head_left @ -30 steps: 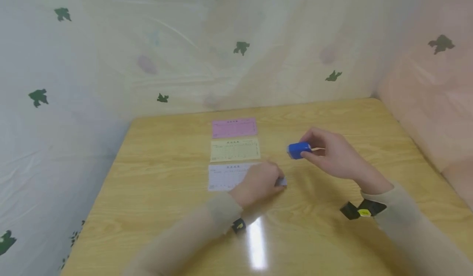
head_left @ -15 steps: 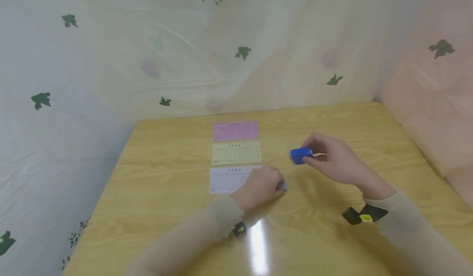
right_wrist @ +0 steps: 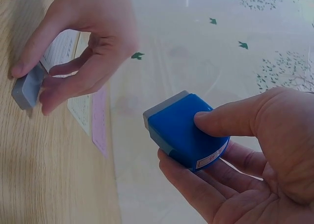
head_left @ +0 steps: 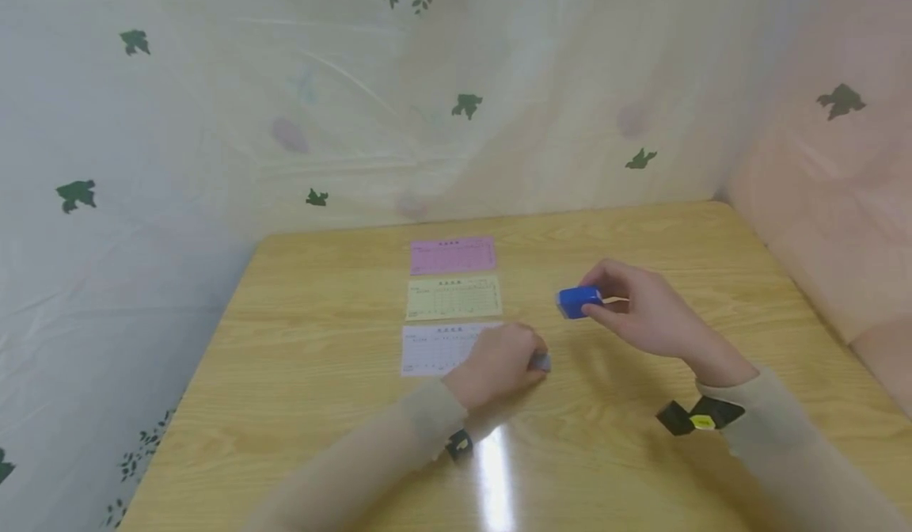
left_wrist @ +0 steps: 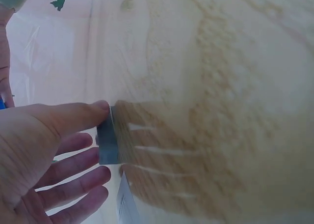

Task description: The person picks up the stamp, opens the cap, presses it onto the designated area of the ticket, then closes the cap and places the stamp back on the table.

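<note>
In the head view my right hand (head_left: 644, 314) holds a blue stamp (head_left: 579, 302) above the table. The right wrist view shows the stamp (right_wrist: 179, 128) between thumb and fingers, with a grey band at its far end and a small printed label at its near end. My left hand (head_left: 495, 364) rests low over the table and pinches a small grey cap (head_left: 540, 362), seen in the right wrist view as a grey block (right_wrist: 28, 89) on the wood. Beneath that hand lies a white printed slip (head_left: 436, 350), its right part hidden.
A yellow printed slip (head_left: 454, 298) lies behind the white one, and a pink slip (head_left: 452, 256) farther back. The wooden table (head_left: 321, 358) ends at a patterned cloth backdrop (head_left: 385, 136), with cloth on the left and right sides too.
The view has shifted slightly, so the whole scene sits a little lower in it. Both hands keep their hold on the stamp and cap, with hardly any movement over the table.
</note>
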{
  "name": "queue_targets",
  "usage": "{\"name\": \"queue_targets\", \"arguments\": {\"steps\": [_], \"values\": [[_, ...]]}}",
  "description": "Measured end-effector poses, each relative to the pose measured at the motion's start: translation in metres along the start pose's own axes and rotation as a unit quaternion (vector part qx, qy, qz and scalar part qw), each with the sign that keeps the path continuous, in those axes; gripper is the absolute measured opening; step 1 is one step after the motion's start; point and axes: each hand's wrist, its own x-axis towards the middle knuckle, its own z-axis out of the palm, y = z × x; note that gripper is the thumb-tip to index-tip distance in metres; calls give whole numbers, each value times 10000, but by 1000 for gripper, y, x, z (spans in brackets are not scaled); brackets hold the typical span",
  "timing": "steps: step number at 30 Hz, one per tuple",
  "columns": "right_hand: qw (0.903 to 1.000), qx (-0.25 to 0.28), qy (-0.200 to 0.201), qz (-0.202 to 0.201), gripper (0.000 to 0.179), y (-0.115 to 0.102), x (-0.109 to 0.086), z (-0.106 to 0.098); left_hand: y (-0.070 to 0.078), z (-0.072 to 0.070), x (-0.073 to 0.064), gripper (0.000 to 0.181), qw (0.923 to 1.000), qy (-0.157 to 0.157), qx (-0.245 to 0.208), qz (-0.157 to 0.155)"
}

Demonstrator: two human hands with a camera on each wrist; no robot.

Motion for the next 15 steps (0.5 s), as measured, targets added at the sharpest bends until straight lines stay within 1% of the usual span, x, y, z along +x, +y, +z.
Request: {"name": "queue_targets", "arguments": {"steps": [4, 6, 8, 11, 15], "values": [[10000, -18, 0, -37, 19, -3, 1, 3, -6, -4, -10, 27, 9995, 142, -156, -225], [10000, -33, 8, -70, 19, -4, 2, 5, -11, -8, -15, 35, 9978, 172, -404, -503], [9999, -41, 4, -95, 19, -5, 2, 6, -18, -12, -21, 44, 9951, 239, -568, -770], [9999, -77, 4, -100, 19, -7, 3, 8, -33, -21, -31, 52, 9902, 395, -781, -1085], [9999, -105, -6, -47, 19, -8, 2, 11, -53, -32, -47, 53, 9874, 677, -753, -1217]]}}
